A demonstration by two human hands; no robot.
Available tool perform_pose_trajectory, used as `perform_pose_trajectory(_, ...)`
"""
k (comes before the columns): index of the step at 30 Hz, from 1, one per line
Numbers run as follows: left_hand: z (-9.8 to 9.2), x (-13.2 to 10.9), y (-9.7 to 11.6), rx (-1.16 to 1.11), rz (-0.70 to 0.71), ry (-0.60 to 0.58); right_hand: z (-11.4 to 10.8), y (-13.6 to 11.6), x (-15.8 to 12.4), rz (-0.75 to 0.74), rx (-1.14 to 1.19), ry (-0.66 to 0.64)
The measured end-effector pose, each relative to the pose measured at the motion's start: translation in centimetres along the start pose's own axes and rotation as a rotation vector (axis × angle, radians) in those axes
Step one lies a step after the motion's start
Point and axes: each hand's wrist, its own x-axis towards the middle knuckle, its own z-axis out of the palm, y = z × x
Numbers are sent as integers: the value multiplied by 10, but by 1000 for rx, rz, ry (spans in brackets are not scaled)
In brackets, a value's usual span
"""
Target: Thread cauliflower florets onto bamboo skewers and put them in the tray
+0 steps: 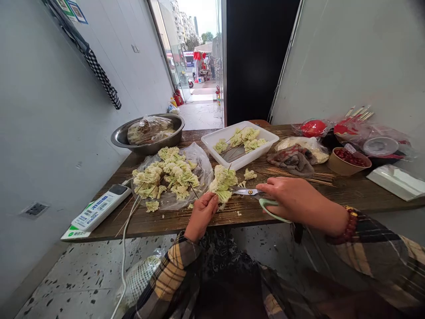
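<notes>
Nr the middle of the front edge of the tabletop (pixel 358 199), in the head view, the L hand (pixel 203 214) has thumb & fingers together, clamped on the lower L side of a cauliflower piece (pixel 223 180). The R hand (pixel 295 197) is closed round the scissors (pixel 249 192), pale green handle loop below it; blades point L & their tips reach the R side of the piece. Can't tell if blades are apart or together, nor if they bite. A thin tip shows atop the piece, poss. a stick.

Step in hand looks like snipping. To do it well: hold the L fingertips low & off the blade line, set blades square on a stem, not on the crumbly heads, & make short cuts, w/ the piece over the tabletop so bits don't drop off the front edge. If there IS a stick inside, best steer blades round it.

More florets (pixel 179 173) lie on a plastic bag (pixel 204 164) twd the L end; white tray (pixel 217 158) sits nr the far edge, w/ cauliflower inside.
</notes>
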Motion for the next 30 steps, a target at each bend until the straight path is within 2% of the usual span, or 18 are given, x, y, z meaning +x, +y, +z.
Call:
perform_pose_trajectory(9,-3,2,-6,34,-1,-34,-7,-6,15,-20,-58,-40)
perform_pose_trajectory(17,-3,4,-6,-5,-21,-26,8,-12,18,-24,-69,-95)
perform_pose_trajectory(21,-6,5,-5,-91,-48,-25,9,-17,13,9,-54,-91)
perform_pose_trajectory(25,-11,5,-2,-226,-84,-39,13,-12,0,44,-14,-27)
perform_pose_trajectory(30,-16,5,-3,-302,-79,-67,40,8,-20,90,72,109)
